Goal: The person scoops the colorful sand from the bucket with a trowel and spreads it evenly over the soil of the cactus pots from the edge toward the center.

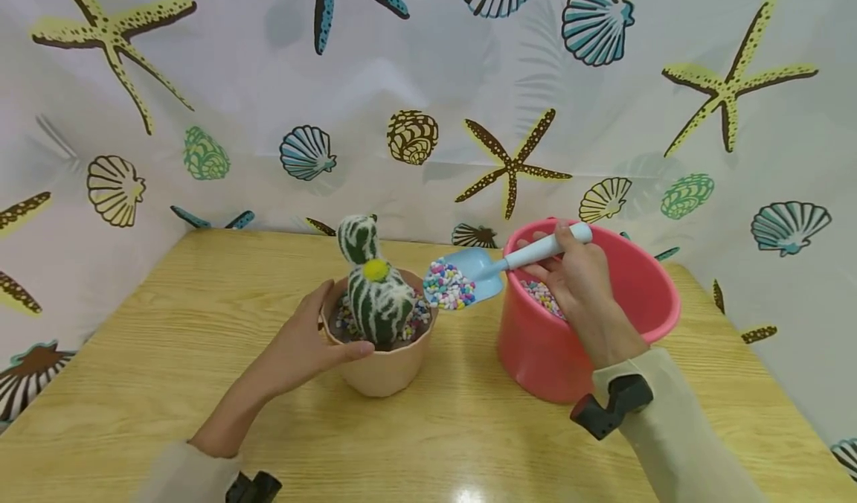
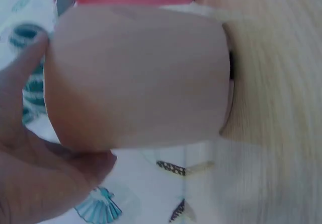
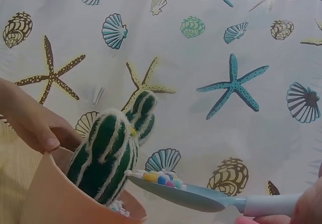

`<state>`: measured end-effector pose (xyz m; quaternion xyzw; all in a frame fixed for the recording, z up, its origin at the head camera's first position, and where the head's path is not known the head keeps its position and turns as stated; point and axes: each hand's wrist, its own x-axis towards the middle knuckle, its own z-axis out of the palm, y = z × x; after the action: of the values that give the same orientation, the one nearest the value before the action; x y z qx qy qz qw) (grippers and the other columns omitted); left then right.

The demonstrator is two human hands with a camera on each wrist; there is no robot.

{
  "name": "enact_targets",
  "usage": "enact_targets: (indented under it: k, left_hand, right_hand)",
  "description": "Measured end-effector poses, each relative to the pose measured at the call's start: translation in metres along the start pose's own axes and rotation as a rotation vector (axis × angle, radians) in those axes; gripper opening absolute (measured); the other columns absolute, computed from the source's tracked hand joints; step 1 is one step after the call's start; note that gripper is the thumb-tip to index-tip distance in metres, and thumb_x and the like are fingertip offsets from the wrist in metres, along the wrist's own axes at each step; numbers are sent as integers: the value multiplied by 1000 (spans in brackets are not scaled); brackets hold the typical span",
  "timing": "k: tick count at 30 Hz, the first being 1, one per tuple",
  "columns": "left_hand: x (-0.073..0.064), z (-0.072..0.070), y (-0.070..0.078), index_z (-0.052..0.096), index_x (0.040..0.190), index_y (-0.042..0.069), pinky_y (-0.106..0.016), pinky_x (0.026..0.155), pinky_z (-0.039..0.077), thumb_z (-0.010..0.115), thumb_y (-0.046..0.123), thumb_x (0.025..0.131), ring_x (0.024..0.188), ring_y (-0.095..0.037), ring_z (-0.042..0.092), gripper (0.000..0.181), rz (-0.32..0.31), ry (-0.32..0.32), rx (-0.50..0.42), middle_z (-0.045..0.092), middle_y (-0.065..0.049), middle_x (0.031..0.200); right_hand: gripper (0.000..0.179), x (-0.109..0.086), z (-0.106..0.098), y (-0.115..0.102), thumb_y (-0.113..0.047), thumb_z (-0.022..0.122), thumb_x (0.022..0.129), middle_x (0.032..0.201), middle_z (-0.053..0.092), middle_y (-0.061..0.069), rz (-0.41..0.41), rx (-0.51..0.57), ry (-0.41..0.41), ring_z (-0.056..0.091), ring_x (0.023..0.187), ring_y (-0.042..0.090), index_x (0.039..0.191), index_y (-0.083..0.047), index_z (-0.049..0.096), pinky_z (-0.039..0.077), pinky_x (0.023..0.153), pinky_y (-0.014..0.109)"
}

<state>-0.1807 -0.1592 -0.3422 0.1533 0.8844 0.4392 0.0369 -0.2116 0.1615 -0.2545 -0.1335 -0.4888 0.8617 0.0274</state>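
A peach-coloured flower pot (image 1: 383, 375) holds a green cactus (image 1: 380, 315) with white fuzzy stripes and a yellow flower. My left hand (image 1: 304, 348) grips the pot's left side, the thumb along the near rim; its other fingers are partly hidden in the head view. In my right hand (image 1: 588, 283) is a small light-blue shovel (image 1: 480, 263), held by its pale handle above the pink bucket's edge. Multicoloured pebbles (image 1: 448, 286) lie on the blade, whose tip reaches the pot's right rim beside the cactus. More pebbles show in the pot around the cactus base.
The pink bucket (image 1: 538, 354), right of the pot, contains more coloured pebbles (image 1: 541, 296). Both containers stand on a wooden table (image 1: 201, 317). A white cloth (image 1: 415, 64) printed with starfish and shells hangs behind it.
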Motion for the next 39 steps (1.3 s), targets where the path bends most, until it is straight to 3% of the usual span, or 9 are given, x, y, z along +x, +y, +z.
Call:
enact_targets:
  k: [4,7,11,14,22,26,32,39]
  left_hand:
    - [5,-2,-13,-3,153,7,-65,108,24,72,42,83,143,-44,14,108,44,-58,-54,8,-21,158]
    - [5,5,-9,3,153,7,-63,108,24,72,43,83,142,-41,18,105,62,-4,-9,15,-21,156]
    - [-4,15,11,7,153,7,-62,102,36,69,55,80,134,-45,34,107,-29,93,112,20,-27,152]
    - [-7,15,20,5,153,5,-61,98,40,68,59,79,129,-48,40,112,-76,109,142,20,-30,149]
    - [1,-2,2,3,151,-3,-64,107,28,76,45,78,138,-47,24,114,51,-6,58,17,-29,152]
    - [1,-1,0,5,152,1,-64,106,29,76,48,77,138,-46,26,114,47,-6,77,20,-28,152]
    - [-2,2,11,4,152,0,-66,102,33,73,54,77,135,-49,29,115,14,17,118,20,-31,150]
    - [-4,4,11,4,151,0,-66,102,33,73,52,78,134,-51,28,113,5,14,124,18,-34,149]
  right_hand:
    - [47,0,0,0,-26,42,101,116,47,8,5,-4,-5,52,118,31,145,-15,32,44,95,45]
    - [46,0,0,-1,-26,41,101,115,47,8,4,0,-9,53,118,32,145,-14,32,44,95,45]
    - [47,0,1,-2,-25,41,101,114,47,8,-1,3,-3,52,118,32,145,-13,32,44,96,45]
    - [47,0,3,-3,-25,42,100,115,48,8,-1,9,1,51,121,33,145,-14,32,43,97,45]
    - [31,2,7,0,-25,42,101,111,47,8,-21,-20,-12,54,115,30,129,-12,41,45,97,44]
    - [24,2,6,0,-25,43,100,110,49,8,-24,-22,5,55,112,29,121,-14,44,45,97,44]
    - [20,2,8,-1,-24,43,100,111,50,9,-40,-3,-12,52,110,28,115,-11,46,43,97,45]
    - [23,2,13,1,-25,43,100,107,51,10,-67,-76,-33,58,103,26,113,-7,47,47,97,43]
